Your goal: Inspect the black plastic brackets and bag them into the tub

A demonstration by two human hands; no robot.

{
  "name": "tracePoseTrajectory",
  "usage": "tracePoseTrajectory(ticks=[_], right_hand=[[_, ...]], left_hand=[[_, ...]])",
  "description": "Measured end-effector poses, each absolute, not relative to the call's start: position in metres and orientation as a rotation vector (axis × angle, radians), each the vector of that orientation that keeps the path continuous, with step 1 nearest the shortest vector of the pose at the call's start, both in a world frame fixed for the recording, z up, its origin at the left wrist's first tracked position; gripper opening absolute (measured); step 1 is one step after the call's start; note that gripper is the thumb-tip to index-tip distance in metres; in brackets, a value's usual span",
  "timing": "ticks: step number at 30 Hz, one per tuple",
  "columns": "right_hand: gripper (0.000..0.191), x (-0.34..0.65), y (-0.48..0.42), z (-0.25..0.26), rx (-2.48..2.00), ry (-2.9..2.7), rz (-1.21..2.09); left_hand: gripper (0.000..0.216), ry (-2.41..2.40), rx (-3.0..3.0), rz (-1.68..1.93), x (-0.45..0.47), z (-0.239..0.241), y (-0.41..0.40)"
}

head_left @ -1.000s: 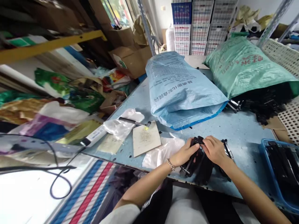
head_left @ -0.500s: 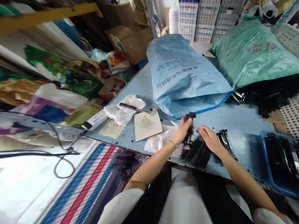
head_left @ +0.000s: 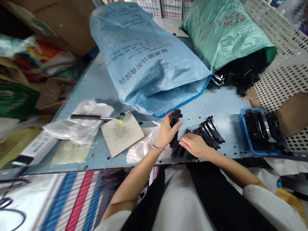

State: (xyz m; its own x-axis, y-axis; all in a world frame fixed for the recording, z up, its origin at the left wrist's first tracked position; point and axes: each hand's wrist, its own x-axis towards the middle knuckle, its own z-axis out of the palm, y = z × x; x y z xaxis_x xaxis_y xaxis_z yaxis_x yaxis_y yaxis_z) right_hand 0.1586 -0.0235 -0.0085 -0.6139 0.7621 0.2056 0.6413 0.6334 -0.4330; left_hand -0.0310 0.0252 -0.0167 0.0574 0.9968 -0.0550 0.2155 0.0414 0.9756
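My left hand (head_left: 166,133) is wrapped round a black plastic part (head_left: 175,119) and holds it upright above the blue table (head_left: 96,89). My right hand (head_left: 194,145) lies beside it on a row of black plastic parts (head_left: 209,131) near the table's front edge, fingers curled over them. A bracelet sits on my left wrist.
A blue woven sack (head_left: 146,61) and a green sack (head_left: 223,32) spilling black parts lie at the back. A blue tray (head_left: 243,128) of black parts stands right. Left lie a card (head_left: 121,136), a hammer (head_left: 96,117) and clear plastic bags (head_left: 79,125). White perforated baskets (head_left: 281,67) at far right.
My left hand lifted one black part away from the pile and now holds it upright. My right hand stayed low on the pile. The view swung down and to the right.
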Motion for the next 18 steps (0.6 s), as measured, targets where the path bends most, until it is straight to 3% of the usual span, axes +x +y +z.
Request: tracePoseTrajectory(ticks=[3, 8, 11, 15, 18], right_hand=[[0.027, 0.206, -0.027, -0.018, -1.385, -2.398, 0.336], [0.066, 0.281, -0.045, -0.041, -2.047, -2.284, 0.249], [0.072, 0.289, -0.066, -0.047, -2.340, -2.175, 0.259], [0.082, 0.274, -0.091, -0.056, -2.371, -2.125, 0.243], [0.077, 0.261, -0.097, -0.066, -2.262, -2.147, 0.201]], left_hand=[[0.057, 1.412, 1.610, 0.725, -0.044, -0.041, 0.028], [0.051, 1.431, 1.608, 0.562, -0.036, -0.082, 0.023], [0.065, 1.422, 1.615, 0.673, -0.026, -0.092, 0.011], [0.106, 1.329, 1.788, 0.672, -0.021, -0.091, -0.020], [0.094, 1.332, 1.868, 0.690, -0.012, -0.097, -0.042]])
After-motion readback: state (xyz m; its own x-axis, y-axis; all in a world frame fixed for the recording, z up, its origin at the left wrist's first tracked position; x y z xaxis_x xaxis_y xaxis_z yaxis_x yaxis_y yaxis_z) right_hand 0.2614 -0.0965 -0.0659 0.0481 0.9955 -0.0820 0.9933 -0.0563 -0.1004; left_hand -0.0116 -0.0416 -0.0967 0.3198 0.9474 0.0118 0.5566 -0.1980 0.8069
